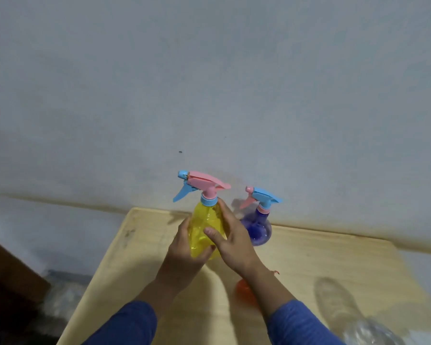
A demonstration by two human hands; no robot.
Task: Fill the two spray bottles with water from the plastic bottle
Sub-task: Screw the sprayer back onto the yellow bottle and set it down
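A yellow spray bottle (204, 220) with a pink and blue trigger head is held upright above the wooden table (321, 257). My left hand (184, 250) grips its lower body from the left. My right hand (230, 239) lies against its right side with fairly straight fingers, the forefinger reaching up to the blue collar. A purple spray bottle (258, 227) with a blue and pink head stands just behind, near the wall. The clear plastic bottle (368, 329) shows blurred at the bottom right corner.
An orange object (246, 293) lies on the table, partly hidden under my right forearm. A pale wall rises directly behind the table. A dark brown piece of furniture (8, 282) stands at the left, with plastic wrapping on the floor beside it.
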